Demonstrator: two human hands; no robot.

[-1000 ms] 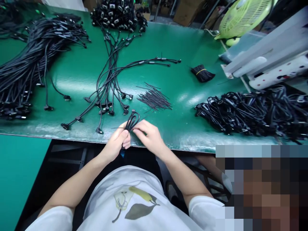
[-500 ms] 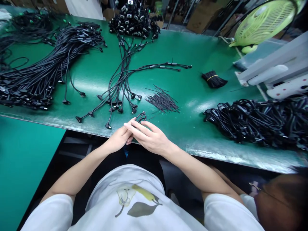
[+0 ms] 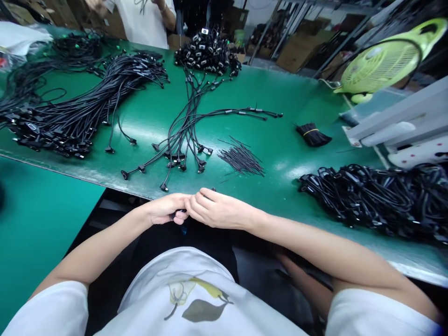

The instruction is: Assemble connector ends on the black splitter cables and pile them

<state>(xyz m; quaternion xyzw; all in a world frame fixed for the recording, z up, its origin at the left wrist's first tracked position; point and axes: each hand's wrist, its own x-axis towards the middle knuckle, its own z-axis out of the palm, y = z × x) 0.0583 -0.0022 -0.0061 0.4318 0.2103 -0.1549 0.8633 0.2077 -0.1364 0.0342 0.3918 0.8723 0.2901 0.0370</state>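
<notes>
At the near edge of the glossy green tabletop, the left hand and right hand meet. Between them is a thin black cable, mostly hidden, with a small dark end showing just beyond the right hand. The left fingers are curled closed around it; the right fingers are bent against the left hand's fingertips, and whether they grip the cable cannot be told.

Just beyond, to the left, black cables with angled connectors lie crossed and fanned out. Right of these is a loose pile of thin black strips, and farther right a black bundle with a yellow band. A heap of looped black cables fills the right side; a thick sheaf of long black cables lies at the left.
</notes>
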